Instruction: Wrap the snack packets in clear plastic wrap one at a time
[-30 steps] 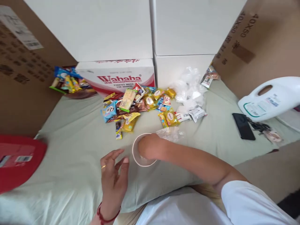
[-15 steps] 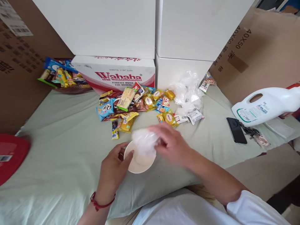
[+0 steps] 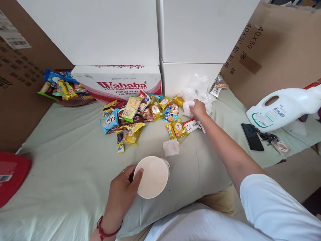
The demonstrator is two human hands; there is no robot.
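Observation:
My left hand (image 3: 125,187) grips a white paper bowl (image 3: 151,177) by its rim, thumb inside and fingers outside. The bowl is tilted towards me, and its inside shows bare. Farther out, my right hand (image 3: 199,109) has its fingers closed on a crumpled clear plastic bag (image 3: 188,107) at the near side of a heap of similar clear bags (image 3: 199,88). A small, flat clear plastic bag (image 3: 172,147) lies on the cloth just beyond the bowl. Between the bowl and the boxes is a spread of wrapped snacks (image 3: 132,108).
A Wahaba-style printed carton (image 3: 120,82) and white boxes stand behind the snacks. At left are a snack-filled basket (image 3: 75,100) and a red object (image 3: 15,175). At right lie a white detergent bottle (image 3: 281,108), a black phone (image 3: 252,137) and keys (image 3: 267,136).
My right hand has moved from above the bowl forward to the heap of clear bags. A small clear bag now lies beyond the bowl. The left hand still holds the bowl.

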